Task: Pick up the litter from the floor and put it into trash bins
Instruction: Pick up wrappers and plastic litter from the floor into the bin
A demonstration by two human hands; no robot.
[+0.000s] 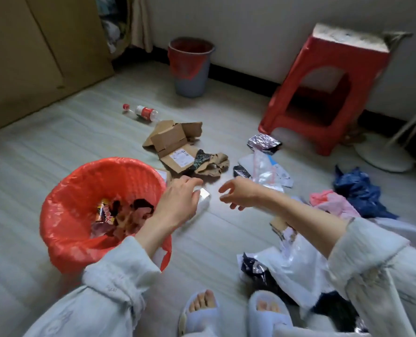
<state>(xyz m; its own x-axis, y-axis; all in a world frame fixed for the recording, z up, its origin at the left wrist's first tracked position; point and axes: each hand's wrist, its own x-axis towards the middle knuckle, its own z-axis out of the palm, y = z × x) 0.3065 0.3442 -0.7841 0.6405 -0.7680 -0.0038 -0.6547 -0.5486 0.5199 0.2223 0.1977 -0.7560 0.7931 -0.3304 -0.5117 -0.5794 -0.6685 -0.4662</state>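
Beside the red-lined bin (56, 203), left hand (177, 200) fingers grasping white wrapper (203, 197), right hand (241, 193) fingers released.

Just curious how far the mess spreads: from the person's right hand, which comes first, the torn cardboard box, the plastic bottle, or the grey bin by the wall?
From the right hand, head view:
1. Torn cardboard box, just ahead on the floor.
2. Plastic bottle, beyond it, to the left.
3. Grey bin, farthest, against the wall.

Two hands, both reaching forward

Left hand (177, 203): palm down, fingers curled round something small and white. Right hand (241, 193): fingers spread, loosely bent, holding nothing.
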